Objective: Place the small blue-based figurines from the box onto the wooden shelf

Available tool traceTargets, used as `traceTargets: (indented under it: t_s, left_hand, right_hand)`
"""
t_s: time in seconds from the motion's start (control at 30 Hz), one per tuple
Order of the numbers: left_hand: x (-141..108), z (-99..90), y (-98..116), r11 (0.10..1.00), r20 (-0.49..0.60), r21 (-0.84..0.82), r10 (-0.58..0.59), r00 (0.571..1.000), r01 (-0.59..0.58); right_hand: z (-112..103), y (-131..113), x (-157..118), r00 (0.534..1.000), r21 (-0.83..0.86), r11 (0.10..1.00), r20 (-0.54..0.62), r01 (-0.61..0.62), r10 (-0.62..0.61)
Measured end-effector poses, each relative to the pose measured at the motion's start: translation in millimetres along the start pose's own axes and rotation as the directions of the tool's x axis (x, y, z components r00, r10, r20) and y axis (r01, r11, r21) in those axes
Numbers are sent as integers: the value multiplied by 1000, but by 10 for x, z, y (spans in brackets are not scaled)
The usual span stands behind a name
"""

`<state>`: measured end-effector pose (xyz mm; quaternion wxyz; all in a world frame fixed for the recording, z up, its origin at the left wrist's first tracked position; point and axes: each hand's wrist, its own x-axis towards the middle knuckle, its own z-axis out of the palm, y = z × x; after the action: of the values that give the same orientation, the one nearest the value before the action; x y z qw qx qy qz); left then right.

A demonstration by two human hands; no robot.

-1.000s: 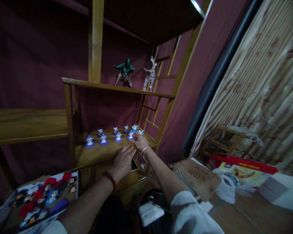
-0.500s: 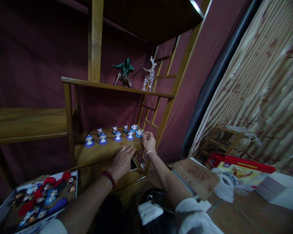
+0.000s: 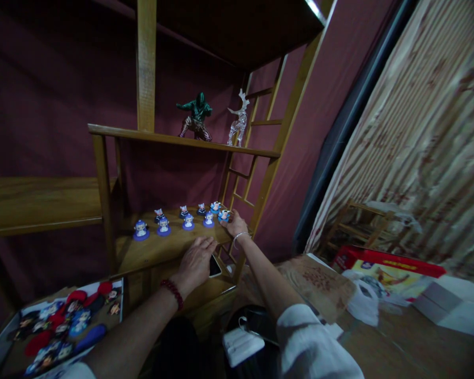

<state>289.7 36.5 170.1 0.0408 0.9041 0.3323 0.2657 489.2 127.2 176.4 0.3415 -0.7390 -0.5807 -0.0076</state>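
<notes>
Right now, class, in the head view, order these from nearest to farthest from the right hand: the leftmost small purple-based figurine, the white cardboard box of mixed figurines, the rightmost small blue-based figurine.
1. Rightmost blue-based figurine: right beside the right hand.
2. Leftmost purple-based figurine: left end of the wooden shelf.
3. White cardboard box: lower left.

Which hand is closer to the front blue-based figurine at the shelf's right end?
Right. The right hand has its fingers at the front blue-based figurine; the left hand is farther off, nearer the camera, by the front edge of the shelf.
</notes>
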Motion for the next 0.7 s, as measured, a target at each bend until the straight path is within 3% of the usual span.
traceTargets:
  t_s: [0.43, 0.7]
  left_hand:
    - [8, 15, -3, 999, -7, 47, 7, 1000, -7]
    - [3, -1, 11, 998, -6, 56, 3, 1000, -2]
  right_hand:
    - [17, -51, 113, 998, -89, 995, 55, -37, 42]
    - [5, -41, 86, 998, -33, 999, 64, -1, 3]
